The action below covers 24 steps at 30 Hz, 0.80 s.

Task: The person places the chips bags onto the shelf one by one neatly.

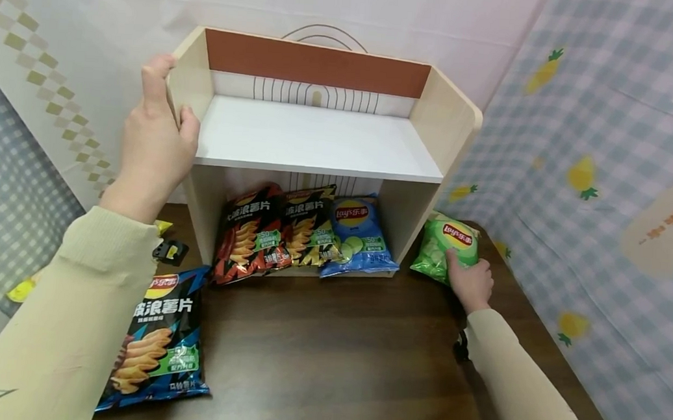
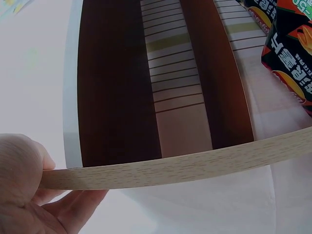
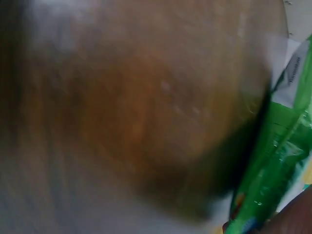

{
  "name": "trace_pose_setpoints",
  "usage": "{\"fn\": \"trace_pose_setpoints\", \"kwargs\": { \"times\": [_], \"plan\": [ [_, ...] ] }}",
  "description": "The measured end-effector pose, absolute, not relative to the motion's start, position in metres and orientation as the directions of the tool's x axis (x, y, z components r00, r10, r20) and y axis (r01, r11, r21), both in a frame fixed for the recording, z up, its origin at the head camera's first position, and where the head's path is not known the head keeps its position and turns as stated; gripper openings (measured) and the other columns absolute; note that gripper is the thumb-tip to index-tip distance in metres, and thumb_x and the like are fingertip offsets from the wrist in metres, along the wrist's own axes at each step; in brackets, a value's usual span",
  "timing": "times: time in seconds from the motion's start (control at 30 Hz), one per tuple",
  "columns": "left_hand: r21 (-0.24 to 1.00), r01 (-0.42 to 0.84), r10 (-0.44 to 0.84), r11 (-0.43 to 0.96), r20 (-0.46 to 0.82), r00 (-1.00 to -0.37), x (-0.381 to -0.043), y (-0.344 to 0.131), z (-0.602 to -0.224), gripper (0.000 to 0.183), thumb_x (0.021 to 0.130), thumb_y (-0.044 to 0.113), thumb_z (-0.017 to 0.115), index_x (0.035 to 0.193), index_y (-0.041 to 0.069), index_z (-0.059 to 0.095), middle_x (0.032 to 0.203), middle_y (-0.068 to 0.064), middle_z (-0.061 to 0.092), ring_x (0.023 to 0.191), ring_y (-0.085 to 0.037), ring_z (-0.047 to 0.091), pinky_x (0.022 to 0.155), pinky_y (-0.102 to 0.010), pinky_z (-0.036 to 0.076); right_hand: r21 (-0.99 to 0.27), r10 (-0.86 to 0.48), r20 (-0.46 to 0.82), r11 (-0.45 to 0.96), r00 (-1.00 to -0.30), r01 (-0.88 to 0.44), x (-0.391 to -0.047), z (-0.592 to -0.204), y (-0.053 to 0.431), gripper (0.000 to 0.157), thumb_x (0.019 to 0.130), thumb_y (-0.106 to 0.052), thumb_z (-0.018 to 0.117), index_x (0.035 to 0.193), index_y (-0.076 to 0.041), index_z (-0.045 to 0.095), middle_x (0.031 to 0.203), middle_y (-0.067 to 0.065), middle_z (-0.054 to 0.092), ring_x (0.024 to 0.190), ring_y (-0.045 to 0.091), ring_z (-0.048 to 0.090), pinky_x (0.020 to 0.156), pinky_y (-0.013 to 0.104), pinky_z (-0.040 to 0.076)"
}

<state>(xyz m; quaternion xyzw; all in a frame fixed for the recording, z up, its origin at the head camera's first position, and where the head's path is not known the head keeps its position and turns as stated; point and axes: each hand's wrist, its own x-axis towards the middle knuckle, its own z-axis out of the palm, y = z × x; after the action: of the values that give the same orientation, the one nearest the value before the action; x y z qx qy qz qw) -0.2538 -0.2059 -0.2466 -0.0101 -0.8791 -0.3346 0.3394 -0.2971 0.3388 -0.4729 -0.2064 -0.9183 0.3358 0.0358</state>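
Observation:
My left hand (image 1: pixel 160 139) grips the upper left side panel (image 1: pixel 190 79) of a small wooden shelf (image 1: pixel 316 169), thumb on one face and fingers on the other. In the left wrist view that hand (image 2: pixel 24 190) pinches the panel's pale edge (image 2: pixel 195 168). To the right of the shelf, my right hand (image 1: pixel 472 281) holds a green bag of chips (image 1: pixel 448 240) by its lower right part, thumb across the front. The right wrist view catches the same green bag (image 3: pixel 273 161) at its right edge, tilted over the blurred table.
In the shelf's lower compartment lean a red bag (image 1: pixel 247 236), a gold bag (image 1: pixel 309 224) and a blue bag (image 1: pixel 360 238) of chips. A black-and-blue chip bag (image 1: pixel 160 341) lies on the dark table (image 1: pixel 326 359) at the left. Checked cloth (image 1: pixel 593 221) hangs at the right.

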Motion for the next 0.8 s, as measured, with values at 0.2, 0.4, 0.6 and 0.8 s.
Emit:
{"fn": "trace_pose_setpoints", "kwargs": {
  "times": [0.2,0.4,0.6,0.8],
  "plan": [
    [0.582,0.244,-0.211,0.776,0.603,-0.769,-0.253,-0.205,-0.245,0.052,0.098,0.02,0.04,0.143,0.032,0.018,0.125,-0.035,0.051,0.1,-0.054,0.057,0.076,-0.064,0.048,-0.632,0.391,-0.1,0.685,-0.915,0.362,-0.3,-0.48,0.343,0.116,0.081,-0.077,0.045,0.15,0.006,0.0,0.145,0.039,0.019,0.131,0.055,0.022,0.103,0.062,0.026],
    [0.578,0.247,-0.212,0.778,0.611,-0.763,-0.252,-0.203,-0.245,0.052,0.097,0.02,0.04,0.143,0.032,0.018,0.117,-0.038,0.053,0.093,-0.053,0.057,0.073,-0.062,0.047,-0.722,0.251,-0.228,0.605,-0.941,0.336,-0.3,-0.472,0.355,0.119,0.084,-0.068,0.054,0.149,-0.001,-0.019,0.149,0.036,0.008,0.135,0.049,0.019,0.105,0.059,0.027],
    [0.581,0.24,-0.215,0.778,0.604,-0.767,-0.251,-0.203,-0.245,0.052,0.097,0.02,0.039,0.143,0.032,0.018,0.116,-0.038,0.054,0.09,-0.053,0.056,0.072,-0.062,0.047,-0.768,0.162,-0.287,0.55,-0.944,0.328,-0.297,-0.469,0.365,0.119,0.086,-0.062,0.058,0.147,0.0,-0.022,0.152,0.033,0.004,0.137,0.044,0.018,0.108,0.054,0.026],
    [0.586,0.225,-0.22,0.779,0.591,-0.776,-0.251,-0.203,-0.245,0.052,0.097,0.019,0.039,0.143,0.033,0.017,0.117,-0.038,0.053,0.093,-0.053,0.056,0.073,-0.062,0.046,-0.751,0.094,-0.249,0.61,-0.964,0.254,-0.291,-0.467,0.373,0.103,0.089,-0.057,0.058,0.15,0.004,0.002,0.146,0.031,0.023,0.13,0.042,0.032,0.102,0.054,0.033]
  ]
}}
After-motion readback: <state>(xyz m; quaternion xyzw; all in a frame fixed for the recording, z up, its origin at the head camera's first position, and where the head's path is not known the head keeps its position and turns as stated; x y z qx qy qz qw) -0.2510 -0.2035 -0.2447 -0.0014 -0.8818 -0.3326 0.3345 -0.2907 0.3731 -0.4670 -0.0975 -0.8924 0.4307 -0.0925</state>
